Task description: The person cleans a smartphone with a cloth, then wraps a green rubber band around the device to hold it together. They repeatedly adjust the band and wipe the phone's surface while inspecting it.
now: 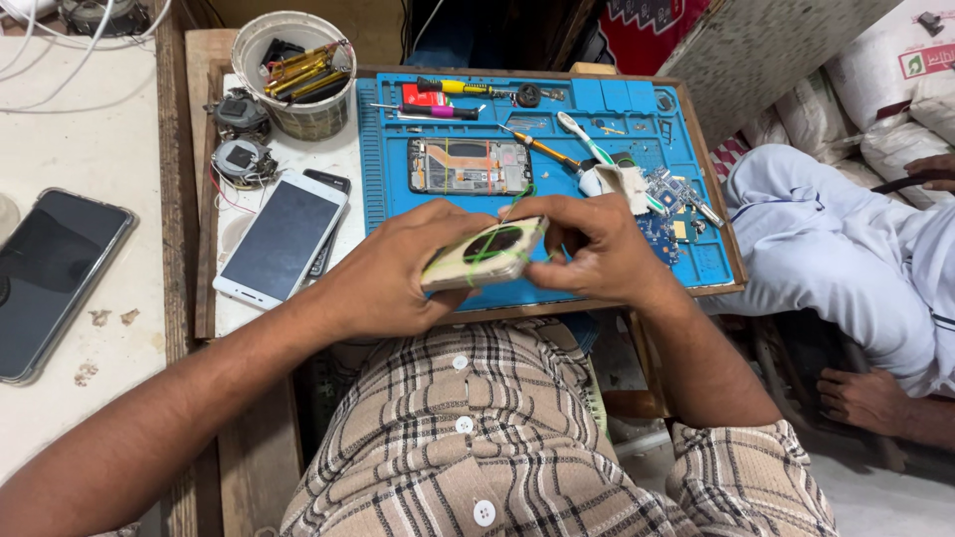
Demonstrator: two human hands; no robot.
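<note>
Both of my hands hold a cream-coloured phone (484, 255) with a round black camera ring, wrapped in thin green rubber bands. My left hand (393, 273) grips its left end from below. My right hand (592, 249) holds the right end, fingers curled over the edge where a green band stretches. The phone hovers over the front edge of a blue repair mat (383, 179). An opened phone body (468, 165) with exposed boards lies on the mat just beyond my hands.
Screwdrivers (438, 111), a white toothbrush (587, 139), a cloth and small circuit parts (671, 199) lie on the mat. A white phone (284, 239) lies left of it, a dark phone (50, 278) further left, a white tub of tools (294, 70) behind. Another person (856, 259) sits at right.
</note>
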